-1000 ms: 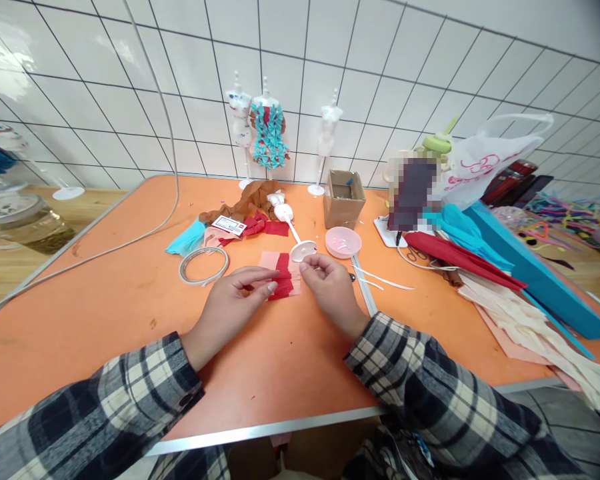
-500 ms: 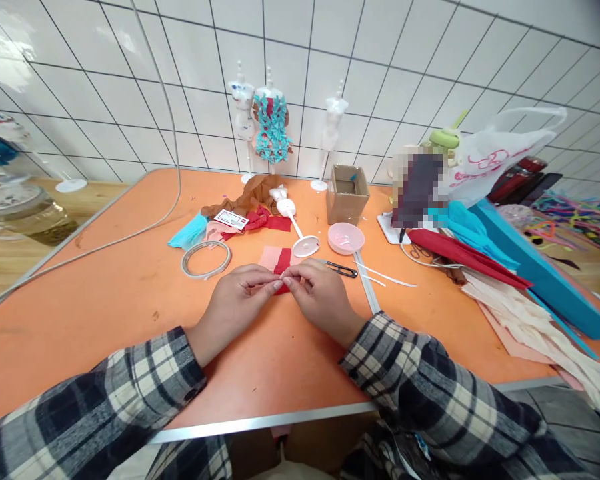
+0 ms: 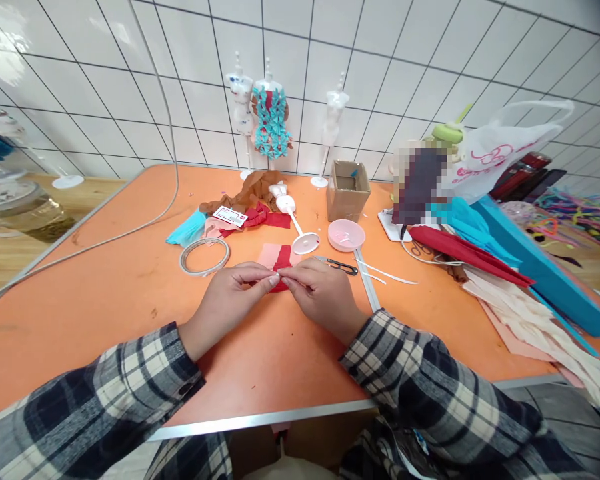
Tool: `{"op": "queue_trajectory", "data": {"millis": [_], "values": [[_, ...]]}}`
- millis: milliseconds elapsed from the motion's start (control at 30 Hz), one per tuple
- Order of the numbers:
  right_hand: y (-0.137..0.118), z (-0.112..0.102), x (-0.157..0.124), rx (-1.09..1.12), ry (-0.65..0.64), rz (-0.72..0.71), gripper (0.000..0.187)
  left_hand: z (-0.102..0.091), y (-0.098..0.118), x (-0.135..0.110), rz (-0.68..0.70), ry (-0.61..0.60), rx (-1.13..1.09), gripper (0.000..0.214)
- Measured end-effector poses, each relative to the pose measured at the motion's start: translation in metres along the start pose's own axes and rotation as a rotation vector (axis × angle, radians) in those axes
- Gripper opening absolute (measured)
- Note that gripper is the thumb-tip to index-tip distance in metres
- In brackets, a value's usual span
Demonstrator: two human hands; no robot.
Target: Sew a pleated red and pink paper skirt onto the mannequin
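Observation:
My left hand (image 3: 235, 293) and my right hand (image 3: 325, 293) meet at the fingertips over the middle of the table. Both are closed in a pinch around a tiny white piece (image 3: 279, 273), too small to name. Just beneath and behind the fingers lie red and pink pieces of paper or cloth (image 3: 283, 256), partly covered by the hands. Thread snips (image 3: 341, 266) rest close to the right hand. Beyond them is a round pink dish (image 3: 347, 236) with small white bits inside. A white doll stand (image 3: 306, 243) with a small torso lies tipped over behind the red piece.
A tape roll (image 3: 205, 257) sits left of the hands. Brown crumpled material (image 3: 253, 191) and a cardboard box (image 3: 348, 191) stand farther back. Three mannequins, one in a turquoise dress (image 3: 271, 125), line the wall. White strips (image 3: 390, 275), folded red material (image 3: 470, 257) and a cable (image 3: 173, 147) flank the area.
The pinched fingertips have shifted slightly left, and the white piece between them shows more clearly. The whole view has moved a little; the items on the table have stayed put.

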State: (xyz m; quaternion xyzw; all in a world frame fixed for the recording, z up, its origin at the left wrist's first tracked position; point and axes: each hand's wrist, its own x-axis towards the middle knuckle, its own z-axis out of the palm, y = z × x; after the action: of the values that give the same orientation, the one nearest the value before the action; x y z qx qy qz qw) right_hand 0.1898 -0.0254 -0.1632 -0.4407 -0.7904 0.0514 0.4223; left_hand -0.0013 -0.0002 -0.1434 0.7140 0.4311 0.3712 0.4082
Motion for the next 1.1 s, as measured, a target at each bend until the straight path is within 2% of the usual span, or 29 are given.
{"op": "queue_trajectory", "data": {"millis": [133,267,367,467,667,900,1100], "values": [[0.003,0.0,0.001,-0.03,-0.006,0.02,0.02,0.0,-0.002,0.0,0.011,-0.049,-0.041,0.023],[0.001,-0.001,0.001,-0.063,-0.016,0.03,0.02,0.001,-0.001,0.002,0.002,-0.025,-0.003,0.025],[-0.003,-0.002,0.0,-0.122,-0.072,0.01,0.023,0.001,-0.002,0.002,-0.036,-0.01,0.001,0.027],[-0.007,-0.004,-0.001,-0.234,-0.121,-0.046,0.024,0.0,-0.004,0.002,-0.053,0.003,-0.005,0.027],[-0.013,-0.008,-0.002,-0.413,-0.128,-0.201,0.024,-0.005,-0.005,0.002,-0.03,-0.018,-0.033,0.03],[-0.013,-0.009,0.0,-0.351,-0.156,-0.099,0.027,-0.004,-0.004,0.002,0.001,-0.017,-0.02,0.032],[-0.014,-0.007,-0.002,-0.444,-0.141,-0.22,0.026,-0.004,0.0,0.002,0.015,0.008,0.058,0.021]]}}
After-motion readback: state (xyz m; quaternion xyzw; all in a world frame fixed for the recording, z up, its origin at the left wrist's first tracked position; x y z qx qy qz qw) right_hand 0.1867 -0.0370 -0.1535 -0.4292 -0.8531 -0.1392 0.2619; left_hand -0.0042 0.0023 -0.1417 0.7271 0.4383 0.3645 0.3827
